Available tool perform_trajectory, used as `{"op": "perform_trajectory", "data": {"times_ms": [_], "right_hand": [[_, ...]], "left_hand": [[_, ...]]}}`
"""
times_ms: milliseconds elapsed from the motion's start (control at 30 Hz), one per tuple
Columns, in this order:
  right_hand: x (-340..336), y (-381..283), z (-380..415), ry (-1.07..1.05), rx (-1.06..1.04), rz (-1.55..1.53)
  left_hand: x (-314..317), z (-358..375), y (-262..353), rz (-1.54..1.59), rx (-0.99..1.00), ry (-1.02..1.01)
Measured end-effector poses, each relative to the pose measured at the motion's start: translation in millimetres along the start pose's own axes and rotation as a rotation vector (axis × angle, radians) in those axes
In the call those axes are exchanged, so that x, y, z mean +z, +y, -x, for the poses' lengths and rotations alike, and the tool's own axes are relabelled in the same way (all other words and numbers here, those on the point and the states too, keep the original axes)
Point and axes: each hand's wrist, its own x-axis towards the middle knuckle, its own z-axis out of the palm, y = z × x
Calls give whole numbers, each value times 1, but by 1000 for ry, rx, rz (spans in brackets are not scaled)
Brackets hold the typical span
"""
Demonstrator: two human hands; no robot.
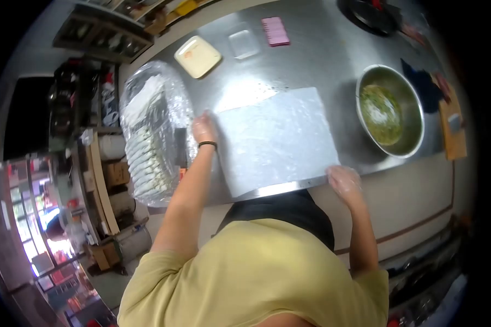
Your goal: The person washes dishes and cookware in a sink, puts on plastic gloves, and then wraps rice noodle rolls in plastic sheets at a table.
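Note:
A thin whitish sheet [275, 141] lies spread on the steel table in front of me, faintly wrinkled. At its left edge is my left hand [203, 129] in a clear plastic glove, fingers apart, between the sheet and a plastic-wrapped tray [157, 76]. Pale folded pieces [144, 158] with a green filling are lined up in a row on that tray. My right hand [345, 184], also gloved, is at the sheet's near right corner, its fingers curled in on the corner. Their grip is small and partly hidden.
To the right stands a steel bowl [418, 103] with a green mixture. Along the far side are a cream lid [198, 56], a clear container [244, 43], a pink notebook-like item [275, 31] and a dark pan [368, 15]. A wooden board [454, 131] lies at the right edge.

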Motion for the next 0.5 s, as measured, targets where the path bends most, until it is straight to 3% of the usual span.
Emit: {"op": "perform_trajectory", "data": {"times_ms": [33,100,133,267,333,367,433,500], "right_hand": [[-1,-4,-3,-25,-6,16],[-1,-11,-11,-59,-12,33],[-1,-16,-13,-62,-32,34],[-1,-25,-21,-115,-44,12],[8,-21,-19,-103,-52,23],[11,-20,-20,-84,-59,37],[11,-23,-23,-77,-49,43],[10,-27,-25,-69,-36,50]], "left_hand": [[4,2,-2,-76,156,32],[13,5,-2,213,109,-6],[13,6,-4,110,196,41],[29,7,-14,203,-2,-79],[18,10,-9,431,-92,-119],[18,10,-11,430,-96,-121],[19,9,-15,146,181,32],[19,6,-14,104,182,26]]}}
